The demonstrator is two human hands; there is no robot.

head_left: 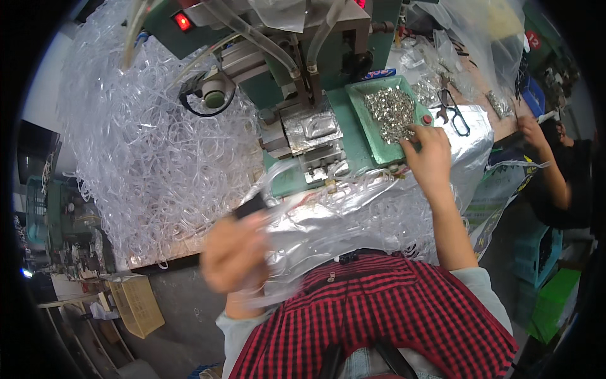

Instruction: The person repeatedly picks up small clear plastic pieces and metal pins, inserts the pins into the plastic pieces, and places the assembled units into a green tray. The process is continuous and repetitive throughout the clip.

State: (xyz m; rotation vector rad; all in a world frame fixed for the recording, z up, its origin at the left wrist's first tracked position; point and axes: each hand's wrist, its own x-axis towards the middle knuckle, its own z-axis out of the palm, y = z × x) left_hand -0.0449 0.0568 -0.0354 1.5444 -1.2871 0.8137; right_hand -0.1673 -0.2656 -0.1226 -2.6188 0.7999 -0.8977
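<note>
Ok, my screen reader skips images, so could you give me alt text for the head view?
The person's right hand reaches into a green tray of small metal parts beside a green machine. The blurred left hand holds clear tubing near a big pile of clear loops.

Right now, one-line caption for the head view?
Right hand picks small silvery metal pieces from green tray; blurred left hand holds clear tubing.

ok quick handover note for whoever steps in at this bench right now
Right hand: fingertips in the green tray of small silver metal pieces, picking.
Left hand: blurred, low at the left, seems to grip a dark handle; hold unclear.
Green press machine stands ahead, red lamp lit.
Pile of clear plastic tubing loops lies left of it.
Finished count cannot be told; the tray remains well filled.
</note>
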